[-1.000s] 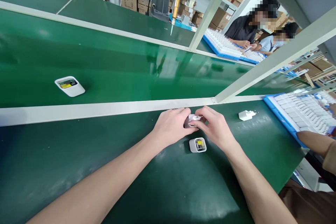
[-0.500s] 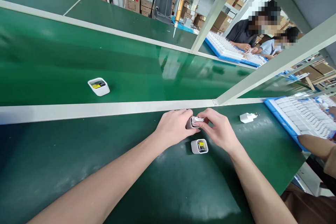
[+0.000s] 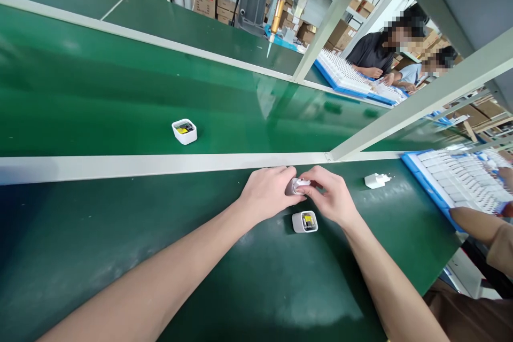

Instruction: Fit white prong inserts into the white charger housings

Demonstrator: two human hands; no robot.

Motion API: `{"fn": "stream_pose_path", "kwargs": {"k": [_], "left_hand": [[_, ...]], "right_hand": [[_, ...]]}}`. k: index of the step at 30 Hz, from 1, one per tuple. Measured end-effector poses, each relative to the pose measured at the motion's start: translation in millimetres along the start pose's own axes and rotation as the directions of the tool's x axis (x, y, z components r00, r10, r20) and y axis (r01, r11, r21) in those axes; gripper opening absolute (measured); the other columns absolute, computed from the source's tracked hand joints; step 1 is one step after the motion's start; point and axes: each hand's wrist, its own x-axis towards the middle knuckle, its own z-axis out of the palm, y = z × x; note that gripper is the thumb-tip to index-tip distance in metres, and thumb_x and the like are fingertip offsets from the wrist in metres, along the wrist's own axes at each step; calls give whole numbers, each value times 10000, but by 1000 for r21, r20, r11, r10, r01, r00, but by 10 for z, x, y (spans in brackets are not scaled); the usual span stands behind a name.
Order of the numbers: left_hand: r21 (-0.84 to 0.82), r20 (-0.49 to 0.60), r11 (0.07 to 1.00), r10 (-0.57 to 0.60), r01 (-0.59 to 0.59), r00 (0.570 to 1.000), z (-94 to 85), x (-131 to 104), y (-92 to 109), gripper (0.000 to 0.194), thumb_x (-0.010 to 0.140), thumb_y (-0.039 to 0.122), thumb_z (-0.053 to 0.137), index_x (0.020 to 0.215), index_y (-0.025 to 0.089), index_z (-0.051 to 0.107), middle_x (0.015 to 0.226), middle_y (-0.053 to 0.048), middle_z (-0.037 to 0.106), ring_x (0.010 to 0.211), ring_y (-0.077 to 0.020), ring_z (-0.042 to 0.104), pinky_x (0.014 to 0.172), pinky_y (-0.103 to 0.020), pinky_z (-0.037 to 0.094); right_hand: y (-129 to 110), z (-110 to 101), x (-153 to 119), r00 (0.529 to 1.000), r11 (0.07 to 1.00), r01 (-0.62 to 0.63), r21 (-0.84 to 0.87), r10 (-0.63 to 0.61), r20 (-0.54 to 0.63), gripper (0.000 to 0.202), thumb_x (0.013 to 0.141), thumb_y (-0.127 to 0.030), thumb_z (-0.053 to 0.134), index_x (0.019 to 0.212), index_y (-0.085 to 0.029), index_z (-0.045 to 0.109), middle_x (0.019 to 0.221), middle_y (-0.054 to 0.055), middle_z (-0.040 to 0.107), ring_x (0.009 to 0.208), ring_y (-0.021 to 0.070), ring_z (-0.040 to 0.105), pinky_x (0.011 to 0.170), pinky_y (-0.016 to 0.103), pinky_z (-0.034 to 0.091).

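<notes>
Between my two hands is a small white charger housing (image 3: 292, 187) with a white pronged cap at its open end. My left hand (image 3: 267, 192) is closed round the housing from the left. The fingers of my right hand (image 3: 331, 195) pinch the cap from the right. Just below them, an open white housing (image 3: 298, 222) with yellow and black parts inside lies on the green table (image 3: 200, 278). A similar open housing (image 3: 185, 132) sits on the green belt beyond the rail. To the right lies a white plug (image 3: 377, 180) with its prongs pointing right.
A pale rail (image 3: 160, 164) runs behind my hands, joined to a slanting post (image 3: 385, 123). At the right stands a blue tray (image 3: 430, 187) of white plugs, with another person's hand (image 3: 473, 224) near it. A dispensing nozzle (image 3: 276, 16) and two people are farther back.
The open housing on the belt has moved to the right. The cap between my hands sits deeper in its housing. The other person's hand at the right has shifted slightly left.
</notes>
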Motion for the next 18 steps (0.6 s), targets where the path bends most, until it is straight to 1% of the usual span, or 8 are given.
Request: {"fn": "stream_pose_path", "kwargs": {"k": [4,8,11,14,18], "left_hand": [[-21,6,1000,-12,12,1000,-21,-12,-2,324,853,458,680,791,194,502,876,14,666,764,-175,626,573,-280,301],[3,-11,1000,18,-17,1000,3,-19,-41,366,828,521,711,833,202,531,902,18,679,792,-189,643,570,-282,318],[39,-4,999,24,-24,1000,25,-21,-58,371,826,539,710,876,205,557,945,9,691,840,-204,659,606,-291,378],[43,11,999,24,-25,1000,36,-25,-57,348,854,535,671,918,206,576,986,-5,698,884,-221,669,660,-304,435],[27,6,999,26,-27,1000,49,-26,-54,315,863,506,653,941,207,590,994,-11,703,902,-227,676,688,-308,460]], "right_hand": [[105,98,-14,996,995,-21,99,30,-89,111,939,-310,665,888,-219,626,841,21,658,686,160,559,611,291,441],[142,120,-21,994,998,-9,67,16,-105,132,950,-327,648,899,-208,623,832,20,659,667,150,556,604,279,445],[113,83,-26,996,1000,26,14,-24,-86,129,958,-319,634,901,-204,628,835,23,651,658,146,536,610,279,438],[72,42,-27,997,997,62,-39,-64,-40,94,965,-284,628,913,-205,635,832,23,635,681,149,528,631,281,430],[80,24,-19,996,993,91,-70,-92,1,67,970,-260,626,932,-206,621,834,22,623,684,148,519,630,277,427]]}}
